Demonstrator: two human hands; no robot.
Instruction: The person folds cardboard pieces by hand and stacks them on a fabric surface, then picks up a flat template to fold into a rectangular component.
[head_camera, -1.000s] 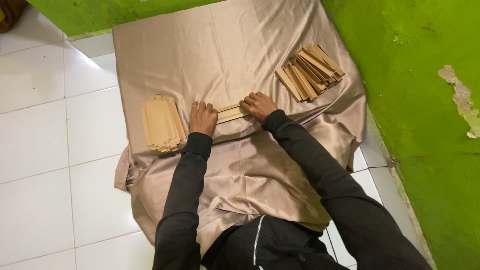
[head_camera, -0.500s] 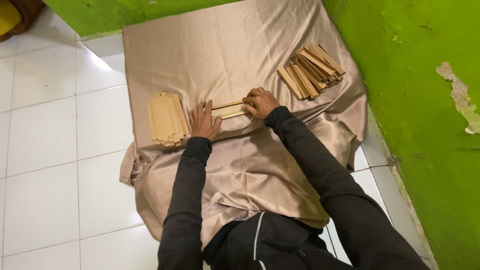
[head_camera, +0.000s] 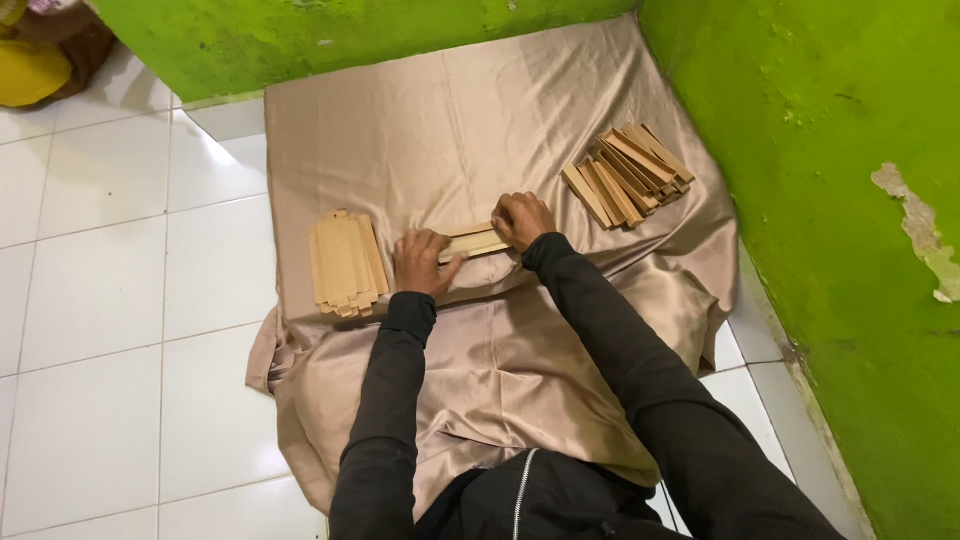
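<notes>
My left hand (head_camera: 424, 260) and my right hand (head_camera: 521, 219) both hold a thin flat wooden stick (head_camera: 474, 243) lying crosswise on a shiny beige cloth (head_camera: 480, 120). The left fingers press on the stick's left end, the right hand covers its right end. A neat stack of similar wooden sticks (head_camera: 345, 263) lies just left of my left hand. A looser fanned pile of sticks (head_camera: 627, 173) rests to the upper right of my right hand. Both arms wear black sleeves.
The cloth is spread over a white tiled floor (head_camera: 100, 300) in a corner of bright green walls (head_camera: 830, 200). The right wall has a patch of peeled paint (head_camera: 920, 230). A yellow and brown object (head_camera: 45, 55) sits at the far upper left.
The view has shifted slightly, so everything sits a bit further right in the frame. My hands stay on the same stick between the two piles.
</notes>
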